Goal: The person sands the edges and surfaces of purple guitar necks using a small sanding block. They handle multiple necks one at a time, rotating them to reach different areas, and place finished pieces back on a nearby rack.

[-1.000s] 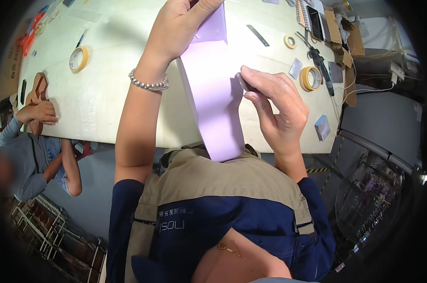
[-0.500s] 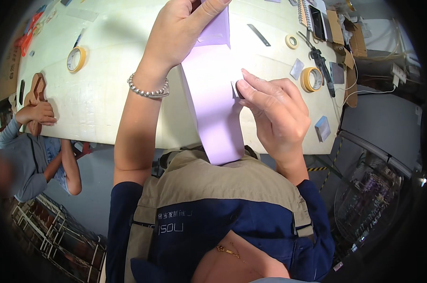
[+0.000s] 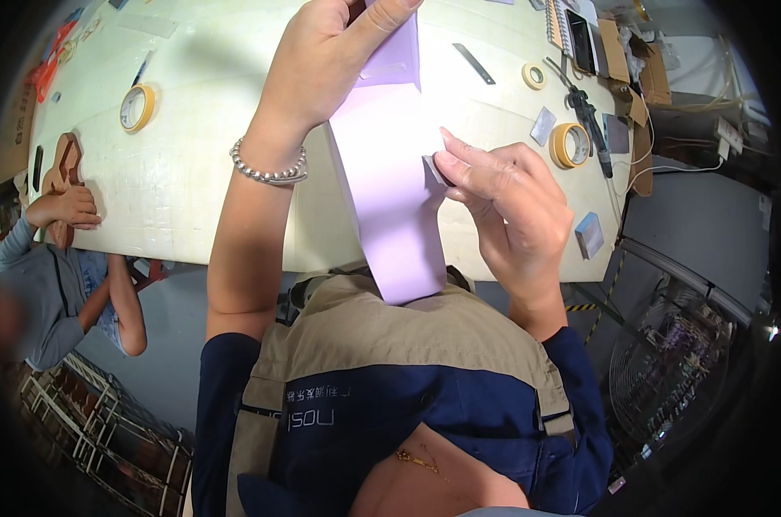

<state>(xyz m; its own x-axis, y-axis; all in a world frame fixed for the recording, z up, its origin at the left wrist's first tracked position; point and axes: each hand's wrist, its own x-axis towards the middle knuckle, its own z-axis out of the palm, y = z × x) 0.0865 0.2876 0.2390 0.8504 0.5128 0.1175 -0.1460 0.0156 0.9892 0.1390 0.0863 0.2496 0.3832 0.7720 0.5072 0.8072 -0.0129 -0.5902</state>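
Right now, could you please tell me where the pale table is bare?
Broad room lies between the leftmost yellow tape roll and the left forearm; less between the thin dark strip and the right hand. The right side is crowded: yellow tape rolls, long black tool, brown cardboard.

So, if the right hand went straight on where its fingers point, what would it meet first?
Probably the purple piece: the grey pad in the right hand sits at its edge, though contact is unclear.

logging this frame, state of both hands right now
Left hand: closed, holding the long lilac piece.
Right hand: closed, pinching a small grey piece.
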